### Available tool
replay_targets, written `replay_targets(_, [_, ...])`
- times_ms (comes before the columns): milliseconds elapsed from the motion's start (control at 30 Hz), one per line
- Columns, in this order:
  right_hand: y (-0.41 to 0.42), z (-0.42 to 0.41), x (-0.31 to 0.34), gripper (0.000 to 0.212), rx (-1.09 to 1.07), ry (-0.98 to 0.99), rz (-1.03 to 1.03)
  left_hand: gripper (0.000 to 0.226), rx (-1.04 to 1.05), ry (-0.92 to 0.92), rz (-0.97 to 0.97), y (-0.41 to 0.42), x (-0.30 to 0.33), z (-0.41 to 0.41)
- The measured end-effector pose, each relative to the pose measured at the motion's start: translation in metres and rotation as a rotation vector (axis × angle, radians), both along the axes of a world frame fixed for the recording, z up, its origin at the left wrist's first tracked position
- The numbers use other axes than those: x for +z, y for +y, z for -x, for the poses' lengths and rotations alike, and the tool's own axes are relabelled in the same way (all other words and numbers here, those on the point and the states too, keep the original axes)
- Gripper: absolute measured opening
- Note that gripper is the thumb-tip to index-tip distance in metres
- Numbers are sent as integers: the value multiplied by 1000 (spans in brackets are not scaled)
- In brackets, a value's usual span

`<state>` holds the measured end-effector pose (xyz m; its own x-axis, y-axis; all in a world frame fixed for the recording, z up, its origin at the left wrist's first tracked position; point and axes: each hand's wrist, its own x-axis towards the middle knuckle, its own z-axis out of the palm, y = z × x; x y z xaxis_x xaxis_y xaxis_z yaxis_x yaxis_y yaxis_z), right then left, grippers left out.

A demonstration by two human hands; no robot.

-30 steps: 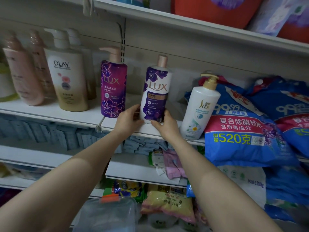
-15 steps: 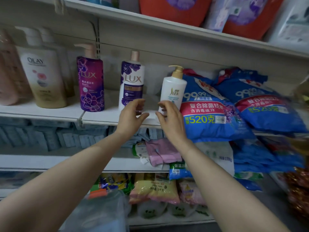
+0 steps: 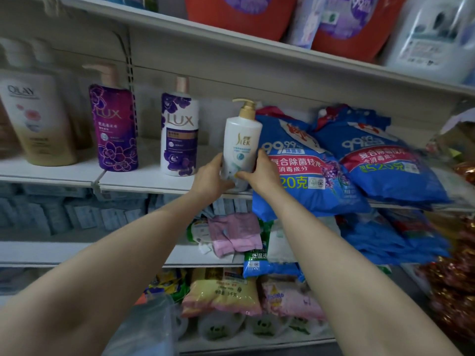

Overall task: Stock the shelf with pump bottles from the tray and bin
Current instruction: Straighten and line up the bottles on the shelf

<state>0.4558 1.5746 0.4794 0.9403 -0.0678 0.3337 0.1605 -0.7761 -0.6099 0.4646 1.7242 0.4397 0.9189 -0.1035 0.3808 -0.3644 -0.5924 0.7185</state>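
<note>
I have both hands on the white plastic pump bottle with the gold pump head [image 3: 240, 145]: my left hand [image 3: 209, 177] curls round its lower left side, and my right hand [image 3: 259, 173] grips the lower right, thumb across the front. The bottle stands at the front edge of the white metal shelf [image 3: 144, 179], its right side against the blue plastic detergent bag [image 3: 303, 170]. Left along the shelf stand the white-and-purple Lux bottle [image 3: 180, 140], the dark purple Lux bottle [image 3: 114, 132] and the cream Olay bottle [image 3: 36, 124].
</note>
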Motion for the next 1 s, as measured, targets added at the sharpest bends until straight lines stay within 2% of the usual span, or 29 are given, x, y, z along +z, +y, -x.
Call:
replay_targets(333, [13,-30,2,64,18,53,8,75,72,-25,45,12,-6,-23])
replay_targets(733, [30,-65,0,69,23,82,-4,45,158,17,35,21,-11,-52])
replay_targets(1000, [32,-67,0,67,34,95,-13,47,166,26,4,23,-11,-55])
